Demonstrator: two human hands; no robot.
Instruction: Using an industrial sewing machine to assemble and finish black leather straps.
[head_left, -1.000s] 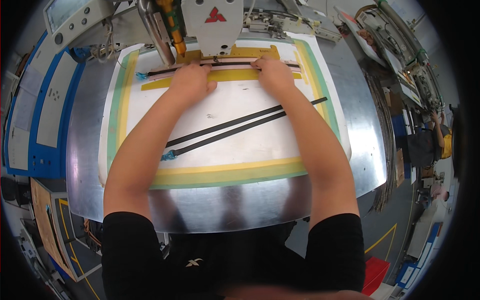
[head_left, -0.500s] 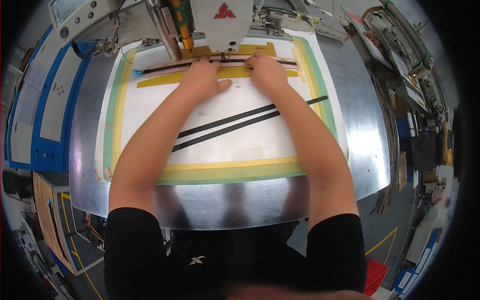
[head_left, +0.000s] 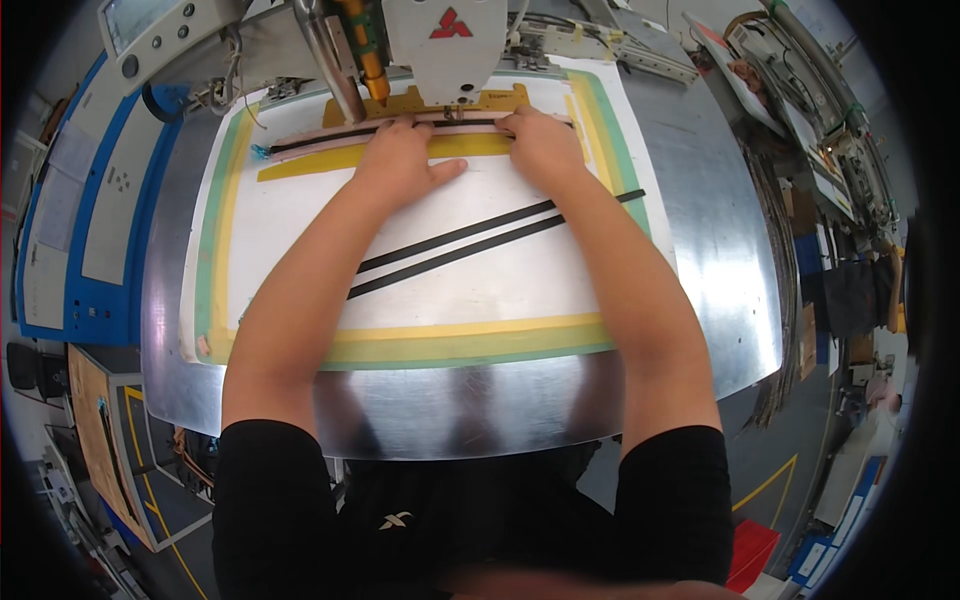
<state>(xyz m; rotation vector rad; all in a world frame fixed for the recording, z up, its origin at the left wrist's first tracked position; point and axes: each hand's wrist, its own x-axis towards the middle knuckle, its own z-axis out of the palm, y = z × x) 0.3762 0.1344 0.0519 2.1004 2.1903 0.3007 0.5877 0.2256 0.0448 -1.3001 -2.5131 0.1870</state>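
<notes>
My left hand (head_left: 395,162) lies over a black strip (head_left: 325,138) set on a pink band, fingertips on it and thumb spread away. Beside the sewing head, my right hand (head_left: 545,150) has its fingers bent down at the same strip; their tips are partly hidden. Between the hands, the white sewing machine head (head_left: 446,50) comes down to a small foot over the strip. A yellow template piece (head_left: 310,163) lies along the near side, and another yellow piece (head_left: 508,98) along the far side. Two loose black strips (head_left: 455,240) slant across the white sheet (head_left: 480,290).
Yellow and green tape (head_left: 460,340) borders the sheet on a shiny metal table (head_left: 720,290). A metal tube (head_left: 330,70) and an orange-tipped nozzle (head_left: 372,80) hang left of the head. A blue cabinet (head_left: 90,220) stands at left, a control panel (head_left: 145,35) above it.
The white sheet, with its strips and yellow pieces, has shifted left under the sewing head. My right hand has moved slightly right; the left has stayed nearly in place.
</notes>
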